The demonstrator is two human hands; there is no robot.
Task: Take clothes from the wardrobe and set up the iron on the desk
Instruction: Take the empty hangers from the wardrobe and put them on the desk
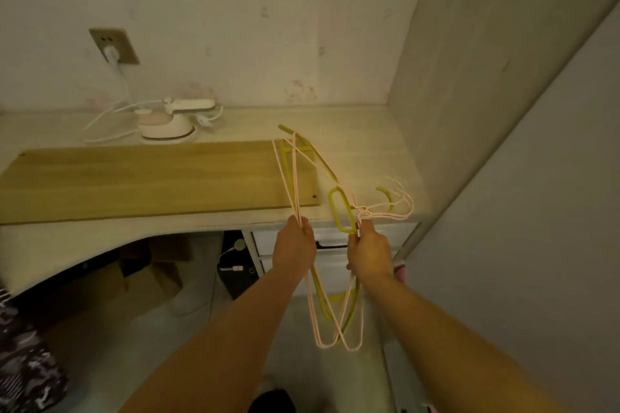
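Both hands gripping hanger bundle: left hand (294,245) pinching pink hangers (291,178), right hand (368,250) gripping green hanger (342,211) necks; iron (164,126) well beyond fingertips on desk (362,131).

We face a desk (362,131) set against a wall, with a wardrobe (486,84) side standing at its right end. A long board (151,178) lies flat on the desk, toward its front edge and left of centre. Behind the board, near the wall, sits an iron (166,126), and just behind it a power strip (191,105). A wall socket (114,45) is above these, to the left. Our left hand (295,246) and right hand (369,251) are side by side before the desk's front edge, right of the board, each gripping a bundle of hangers (302,171) that reaches over the desk and hangs below. Under the desk, drawers (335,238) lie on the right and boxes (134,282) on the left.
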